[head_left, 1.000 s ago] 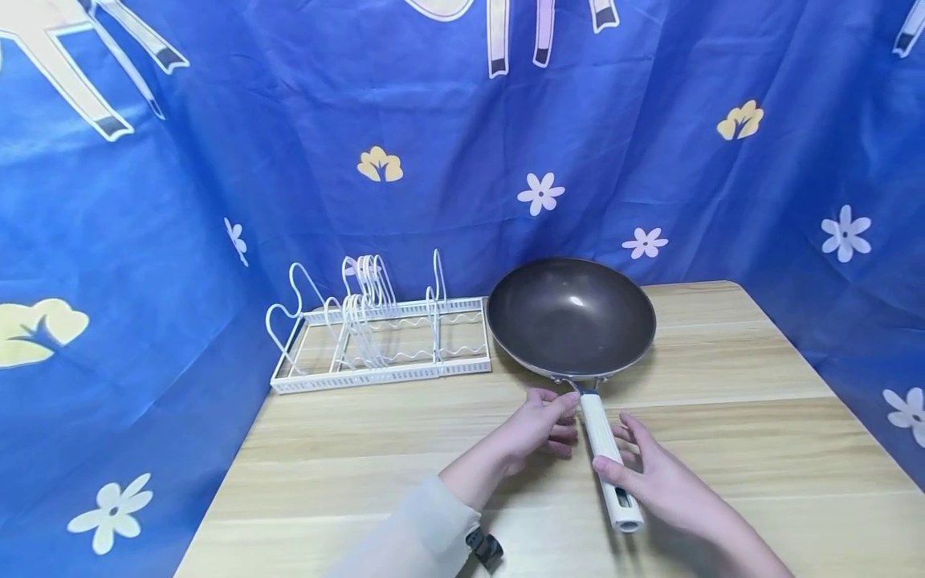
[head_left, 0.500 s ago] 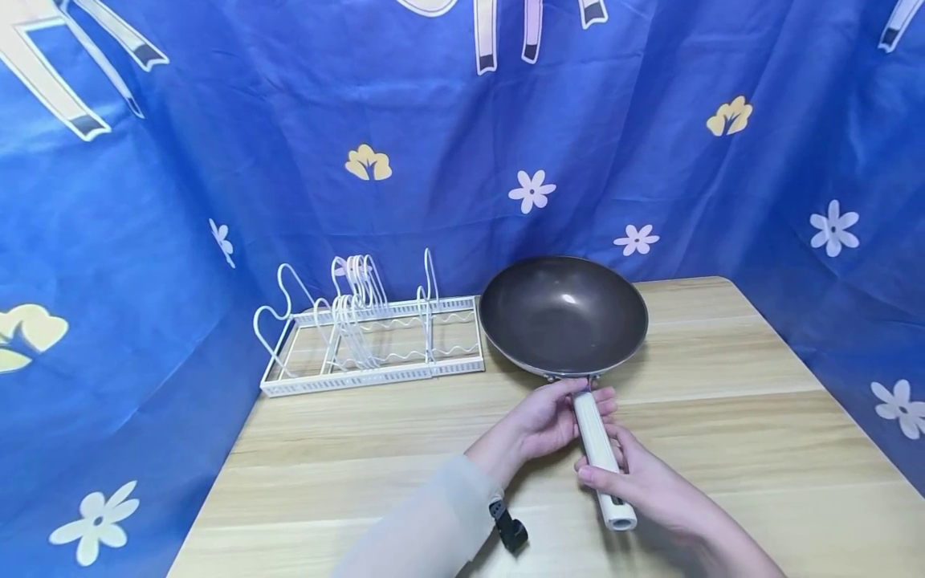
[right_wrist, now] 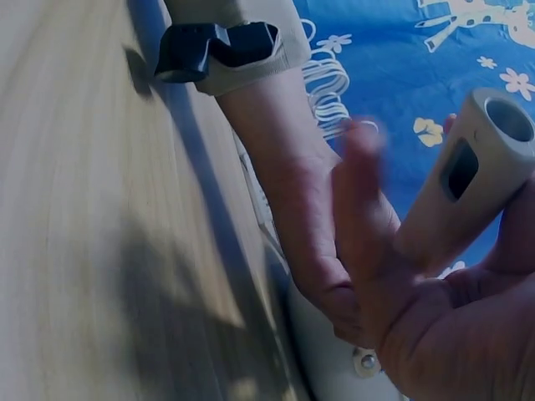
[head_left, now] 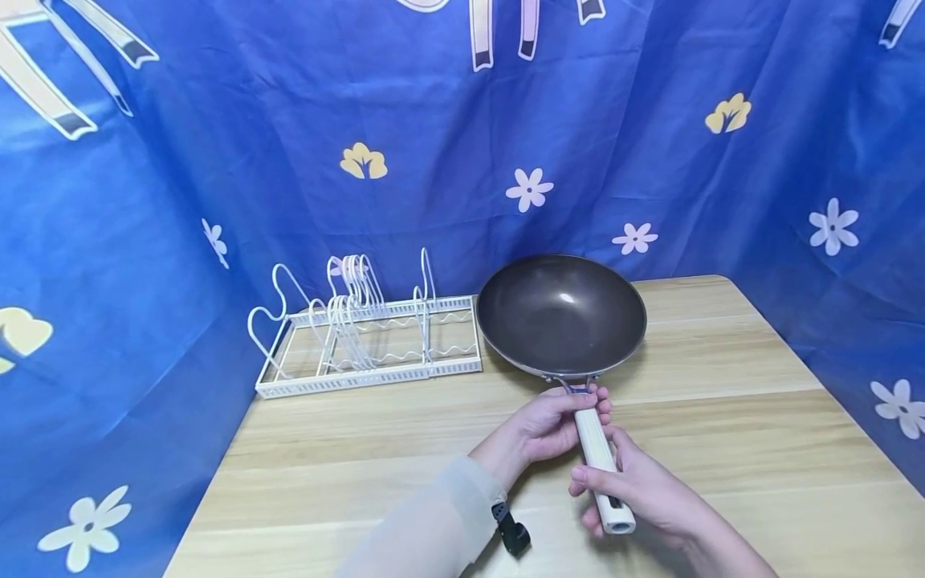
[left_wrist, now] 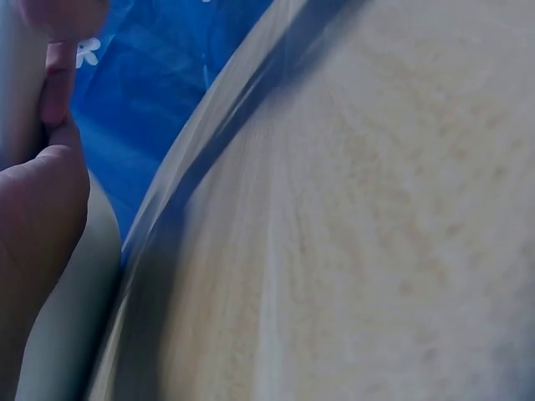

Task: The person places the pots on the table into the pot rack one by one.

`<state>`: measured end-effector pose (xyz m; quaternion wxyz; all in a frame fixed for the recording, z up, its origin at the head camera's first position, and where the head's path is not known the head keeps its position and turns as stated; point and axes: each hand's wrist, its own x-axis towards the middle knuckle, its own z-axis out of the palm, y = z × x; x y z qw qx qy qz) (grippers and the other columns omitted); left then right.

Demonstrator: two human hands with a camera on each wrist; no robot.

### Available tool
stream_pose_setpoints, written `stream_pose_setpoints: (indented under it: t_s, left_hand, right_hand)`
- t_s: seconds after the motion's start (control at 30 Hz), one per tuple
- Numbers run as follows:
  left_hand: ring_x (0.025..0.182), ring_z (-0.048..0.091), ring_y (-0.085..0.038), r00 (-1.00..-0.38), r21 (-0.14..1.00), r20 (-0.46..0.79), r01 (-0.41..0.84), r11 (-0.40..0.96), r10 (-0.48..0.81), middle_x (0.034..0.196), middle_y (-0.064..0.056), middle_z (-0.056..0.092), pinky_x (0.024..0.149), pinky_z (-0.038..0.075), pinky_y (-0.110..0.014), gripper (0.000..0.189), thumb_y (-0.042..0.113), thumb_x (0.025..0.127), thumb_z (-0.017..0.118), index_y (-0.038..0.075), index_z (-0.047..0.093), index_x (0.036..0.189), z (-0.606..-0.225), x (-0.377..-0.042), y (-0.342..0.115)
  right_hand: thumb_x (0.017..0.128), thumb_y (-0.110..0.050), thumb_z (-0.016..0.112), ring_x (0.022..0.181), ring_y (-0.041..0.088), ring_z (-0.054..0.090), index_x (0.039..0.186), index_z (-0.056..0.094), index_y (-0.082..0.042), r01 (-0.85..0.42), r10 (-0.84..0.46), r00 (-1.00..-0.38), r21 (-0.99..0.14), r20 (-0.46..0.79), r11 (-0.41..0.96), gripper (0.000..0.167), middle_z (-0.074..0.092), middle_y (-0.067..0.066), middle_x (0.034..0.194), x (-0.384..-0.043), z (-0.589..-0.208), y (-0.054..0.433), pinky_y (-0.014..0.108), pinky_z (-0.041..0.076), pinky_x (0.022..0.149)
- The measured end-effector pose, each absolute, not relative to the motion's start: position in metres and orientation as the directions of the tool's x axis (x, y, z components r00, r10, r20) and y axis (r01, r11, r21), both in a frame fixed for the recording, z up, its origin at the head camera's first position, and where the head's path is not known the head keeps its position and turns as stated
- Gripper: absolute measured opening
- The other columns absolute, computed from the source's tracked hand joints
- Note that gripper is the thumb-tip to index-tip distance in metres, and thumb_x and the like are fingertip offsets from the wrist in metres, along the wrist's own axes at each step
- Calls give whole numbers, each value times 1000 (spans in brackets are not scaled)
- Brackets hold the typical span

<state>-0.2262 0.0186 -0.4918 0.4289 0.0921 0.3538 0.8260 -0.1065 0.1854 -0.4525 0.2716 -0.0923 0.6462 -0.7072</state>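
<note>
A dark wok (head_left: 562, 317) with a long white handle (head_left: 596, 441) points its handle toward me. My left hand (head_left: 545, 424) grips the handle close to the pan, thumb on top and fingertips showing on the far side. Lower on the handle, my right hand (head_left: 639, 486) holds it from the right, its thumb across the top and fingertips showing on the left. In the right wrist view the hollow handle end (right_wrist: 481, 159) juts out of the right hand (right_wrist: 451, 326). The pale outside of the wok (right_wrist: 322, 342) shows below the left wrist there.
A white wire rack (head_left: 368, 373) with several upright dividers stands left of the wok, its right end close to the wok's rim. The wooden table (head_left: 347, 466) is bordered by a blue patterned curtain (head_left: 433, 160). A black strap device (head_left: 511, 530) sits on the left sleeve.
My left hand has moved right, from beside the handle to gripping it near the pan. My right hand's thumb and fingers have closed further around the handle. The wok stays beside the rack.
</note>
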Motion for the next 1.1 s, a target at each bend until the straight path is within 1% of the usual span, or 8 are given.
stream_pose_setpoints:
  t_s: [0.07, 0.13, 0.3, 0.47, 0.7, 0.87, 1.03, 1.1]
  left_hand:
    - [98, 69, -9, -609, 666, -146, -643, -378, 780, 106, 2, 68, 97, 63, -24, 23, 1, 112, 42, 13, 62, 110, -492, -227, 18]
    - [96, 69, -8, -605, 671, -144, -641, -372, 783, 102, 2, 69, 96, 63, -24, 24, 2, 112, 41, 13, 62, 109, -492, -227, 17]
    - [91, 67, -8, -595, 689, -152, -636, -347, 789, 92, 3, 69, 94, 60, -23, 29, 2, 113, 41, 14, 66, 104, -494, -229, 17]
    - [92, 66, -7, -583, 691, -156, -641, -334, 797, 94, 3, 67, 96, 59, -21, 28, 1, 113, 41, 12, 65, 103, -496, -231, 17]
    - [95, 65, -6, -556, 689, -153, -653, -315, 817, 99, 5, 64, 100, 60, -22, 25, -3, 111, 39, 13, 58, 109, -497, -230, 16]
    - [96, 65, -7, -556, 705, -144, -638, -309, 819, 98, 6, 65, 100, 61, -23, 25, -4, 111, 40, 14, 57, 108, -497, -229, 16]
    - [95, 64, -7, -566, 732, -152, -616, -292, 811, 97, 6, 65, 100, 60, -25, 24, -4, 111, 42, 15, 57, 107, -494, -227, 17]
    - [95, 64, -8, -567, 731, -160, -618, -289, 808, 97, 5, 65, 100, 60, -25, 21, -3, 110, 47, 15, 57, 107, -493, -225, 16]
  right_hand:
    - [108, -19, 65, 66, 19, 74, 157, 2, 6, 275, -493, -837, -961, -236, -7, 83, 72, 12, 100, -107, -452, 184, 34, 65, 58]
    - [107, -20, 67, 62, 17, 70, 158, 4, 6, 274, -476, -844, -962, -247, 13, 85, 70, 10, 94, -107, -452, 183, 31, 61, 51]
    - [103, -19, 71, 60, 14, 66, 160, 4, 6, 274, -449, -855, -961, -260, 34, 91, 66, 6, 87, -106, -452, 181, 27, 56, 46]
    - [104, -17, 69, 60, 12, 65, 161, 1, 6, 290, -468, -844, -957, -260, 10, 92, 63, 3, 85, -106, -455, 181, 24, 54, 47]
    - [104, -10, 65, 74, 10, 63, 162, -2, 10, 283, -456, -855, -959, -247, -12, 91, 61, 4, 93, -104, -464, 184, 23, 60, 59]
    - [105, -9, 65, 75, 11, 62, 165, -4, 7, 285, -438, -867, -958, -239, -41, 93, 59, 4, 94, -101, -470, 184, 25, 60, 58]
    - [105, -7, 63, 73, 10, 63, 166, -4, 6, 258, -454, -866, -965, -207, -51, 92, 58, 4, 91, -98, -473, 185, 25, 60, 57]
    - [106, -6, 63, 74, 9, 63, 167, -6, 5, 250, -470, -860, -967, -198, -50, 92, 58, 4, 91, -97, -473, 185, 25, 60, 57]
